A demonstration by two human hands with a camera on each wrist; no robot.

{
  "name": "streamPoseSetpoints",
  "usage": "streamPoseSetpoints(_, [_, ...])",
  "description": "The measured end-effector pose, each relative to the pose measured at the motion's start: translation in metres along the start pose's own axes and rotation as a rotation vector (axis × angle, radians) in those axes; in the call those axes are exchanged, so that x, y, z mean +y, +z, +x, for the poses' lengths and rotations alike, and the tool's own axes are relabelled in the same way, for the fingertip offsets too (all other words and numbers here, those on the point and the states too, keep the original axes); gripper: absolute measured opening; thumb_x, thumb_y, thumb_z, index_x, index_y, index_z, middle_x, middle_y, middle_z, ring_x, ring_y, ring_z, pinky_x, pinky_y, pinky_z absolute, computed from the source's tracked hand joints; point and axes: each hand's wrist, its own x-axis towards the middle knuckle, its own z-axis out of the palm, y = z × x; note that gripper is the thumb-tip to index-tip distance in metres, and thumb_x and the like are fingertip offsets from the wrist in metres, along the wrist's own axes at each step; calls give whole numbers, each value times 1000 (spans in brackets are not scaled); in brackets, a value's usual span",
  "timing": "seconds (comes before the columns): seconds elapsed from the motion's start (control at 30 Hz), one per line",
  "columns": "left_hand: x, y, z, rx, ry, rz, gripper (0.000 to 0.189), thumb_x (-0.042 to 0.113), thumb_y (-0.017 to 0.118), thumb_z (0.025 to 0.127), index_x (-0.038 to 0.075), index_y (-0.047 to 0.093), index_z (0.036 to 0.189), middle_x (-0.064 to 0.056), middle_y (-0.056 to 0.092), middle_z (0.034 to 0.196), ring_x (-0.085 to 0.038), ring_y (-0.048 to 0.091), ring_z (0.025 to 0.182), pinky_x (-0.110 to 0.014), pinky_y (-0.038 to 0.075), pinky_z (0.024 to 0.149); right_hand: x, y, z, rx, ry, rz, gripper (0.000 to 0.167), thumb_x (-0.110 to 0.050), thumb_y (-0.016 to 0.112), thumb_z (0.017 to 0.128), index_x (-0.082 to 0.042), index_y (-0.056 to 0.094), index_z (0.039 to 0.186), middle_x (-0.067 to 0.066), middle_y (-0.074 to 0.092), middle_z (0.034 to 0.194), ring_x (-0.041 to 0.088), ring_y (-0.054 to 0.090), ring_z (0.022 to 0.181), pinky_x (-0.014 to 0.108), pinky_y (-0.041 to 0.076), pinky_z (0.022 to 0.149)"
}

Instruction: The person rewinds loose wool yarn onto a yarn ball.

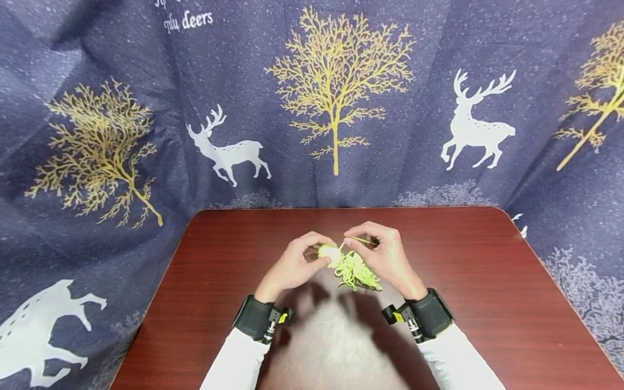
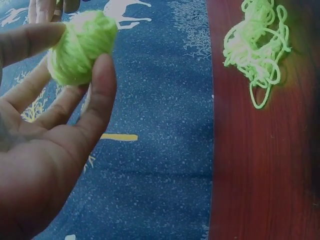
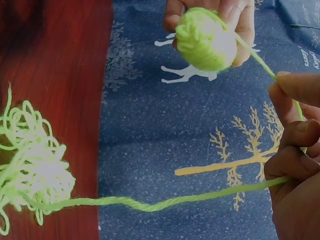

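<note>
My left hand [image 1: 296,261] grips a small ball of bright yellow-green yarn [image 2: 82,47] between thumb and fingers, up off the table. From the ball a taut strand of yarn [image 3: 257,59] runs to my right hand [image 1: 385,252], whose thumb and forefinger pinch it. The strand passes on through the right hand's curled fingers, then trails down to a loose, tangled heap of the same yarn [image 3: 37,165]. That heap lies on the table, below and between both hands in the head view.
The reddish-brown wooden table [image 1: 209,271] has a pale, brightly lit patch toward its near side. Behind it hangs a dark blue cloth [image 1: 307,189] printed with white deer and golden trees. Dark wrist bands with small cameras [image 1: 285,317] sit on both wrists.
</note>
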Motion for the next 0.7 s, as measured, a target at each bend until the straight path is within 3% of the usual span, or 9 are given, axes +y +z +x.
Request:
streamPoseSetpoints(0.1, [-1,-1,-1,-35,25,-42,29,-5,71,89,0,68,118,-13,67,108,-23,66,96,-41,59,88,-4,-2,3,-1,8,11,21,13,77,80,-4,76,93,5,55,62,9,38,52,18,28,44])
streamPoseSetpoints(0.23, [-1,-2,-2,-72,-2,-84,32,0,72,92,0,66,123,-11,70,107,-20,68,95,-37,58,87,11,-2,6,10,50,23,18,7,79,82,-5,77,96,3,50,57,9,38,50,19,29,44])
streamPoseSetpoints(0.33, [0,-4,-3,-108,-29,-170,35,-2,71,91,-2,64,125,-13,71,109,-19,68,99,-36,58,91,25,-2,8,16,100,51,15,-1,81,84,-8,77,97,0,49,57,8,39,49,19,29,44])
streamPoseSetpoints(0.47, [6,-5,-4,-139,-10,-310,39,-7,71,89,-7,61,126,-21,68,114,-22,67,105,-39,57,93,36,2,8,18,141,128,11,-7,81,86,-8,78,97,3,53,58,10,40,49,21,29,43])
streamPoseSetpoints(0.6, [11,-5,-3,-104,28,-400,39,-9,70,87,-11,60,125,-18,69,115,-22,68,106,-39,58,90,44,11,4,3,162,223,10,-6,79,88,-5,77,97,10,61,63,9,47,52,20,34,45])
streamPoseSetpoints(0.7, [13,-5,-2,-39,46,-459,39,-11,70,85,-13,58,123,-11,69,115,-22,68,106,-37,59,89,47,19,-1,-12,172,260,9,-3,77,89,-2,76,97,12,67,71,9,54,55,19,40,48])
